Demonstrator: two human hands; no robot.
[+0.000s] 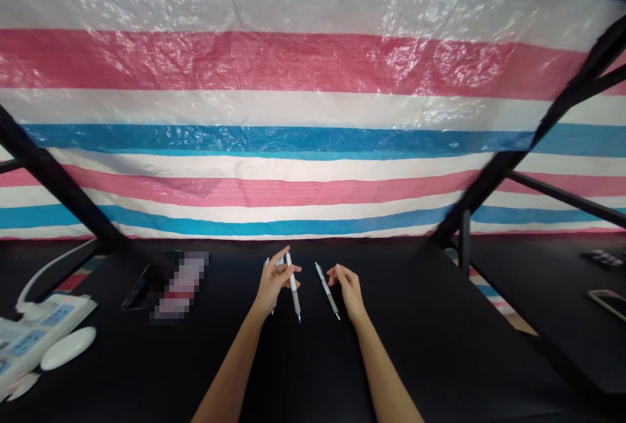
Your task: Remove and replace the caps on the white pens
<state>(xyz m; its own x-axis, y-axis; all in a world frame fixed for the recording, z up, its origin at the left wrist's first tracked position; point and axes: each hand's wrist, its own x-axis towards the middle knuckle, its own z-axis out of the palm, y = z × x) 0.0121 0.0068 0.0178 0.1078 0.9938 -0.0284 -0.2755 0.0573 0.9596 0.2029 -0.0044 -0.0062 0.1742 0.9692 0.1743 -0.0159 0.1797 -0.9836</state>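
My left hand (274, 283) is closed on a white pen with a grey grip (296, 302); its metal tip points down toward me. Partly hidden behind that hand is another slim pen (267, 261), of which only the ends show. To the right, a similar white and grey pen (327, 291) lies slanted on the black table (303, 377). My right hand (349, 289) is just beside this pen, fingers curled in and fingertips close to its upper half. I see nothing between those fingers, and whether they touch the pen is unclear.
At the left are a white power strip (59, 319) with a cable and a white oval object (68, 348). A dark phone-like device (139, 289) lies near a blurred patch. Black frame bars (469, 195) and a striped sheet (313, 107) stand behind. Another phone (609, 302) is far right.
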